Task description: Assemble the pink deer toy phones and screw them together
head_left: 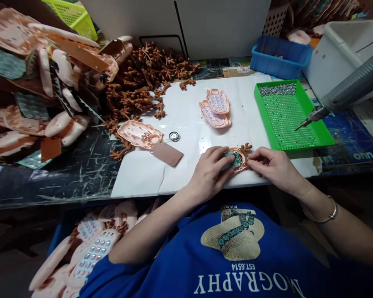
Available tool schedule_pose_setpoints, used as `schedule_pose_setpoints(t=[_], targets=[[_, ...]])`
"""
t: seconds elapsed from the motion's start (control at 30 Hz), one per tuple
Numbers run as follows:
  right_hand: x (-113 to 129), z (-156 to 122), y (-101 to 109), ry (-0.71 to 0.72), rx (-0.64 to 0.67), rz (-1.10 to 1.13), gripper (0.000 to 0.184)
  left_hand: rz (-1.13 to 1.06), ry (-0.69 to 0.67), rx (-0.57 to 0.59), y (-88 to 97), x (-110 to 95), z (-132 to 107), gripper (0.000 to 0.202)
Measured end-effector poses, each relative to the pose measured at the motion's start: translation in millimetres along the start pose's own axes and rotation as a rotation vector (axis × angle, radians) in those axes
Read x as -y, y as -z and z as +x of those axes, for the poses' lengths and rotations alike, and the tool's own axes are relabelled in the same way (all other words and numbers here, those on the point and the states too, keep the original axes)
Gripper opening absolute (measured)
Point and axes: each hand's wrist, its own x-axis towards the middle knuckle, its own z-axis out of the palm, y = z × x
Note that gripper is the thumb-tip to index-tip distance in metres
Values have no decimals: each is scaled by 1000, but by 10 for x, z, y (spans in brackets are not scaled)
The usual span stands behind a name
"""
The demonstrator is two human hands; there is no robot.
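Just between left fingers (224, 160) and right fingers (256, 166), peach shell (239, 168).

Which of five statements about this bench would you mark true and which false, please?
1. The left hand is on the green board. True.
2. The right hand grips the screwdriver. False: it is at a brown antler, away from the screwdriver.
3. The green tray holds small metal pieces. True.
4. The blue bin stands nearer the person than the green tray. False: it stands beyond it.
5. Two keypads overlap on the white sheet. True.
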Motion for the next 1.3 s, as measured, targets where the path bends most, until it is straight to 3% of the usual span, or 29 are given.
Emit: schedule_pose_setpoints(t=[0.2,0.43,0.83,1.03,1.2,1.3], targets=[[24,28,37,224,10,-334,10,-38,-10,27,29,29,24,25],[42,-27,-30,370,-260,-545,22,-48,0,38,44,12,25,24],[33,284,-15,329,16,-547,22,-35,13,71,56,4,28,23],[28,278,-29,318,-42,-513,23,-26,-16,71,54,-7,25,23],[28,277,-12,344,53,-579,27,7,-11,66,52,-22,23,25],[-7,234,-37,363,-29,-507,27,4,-14,55,45,-18,19,25]])
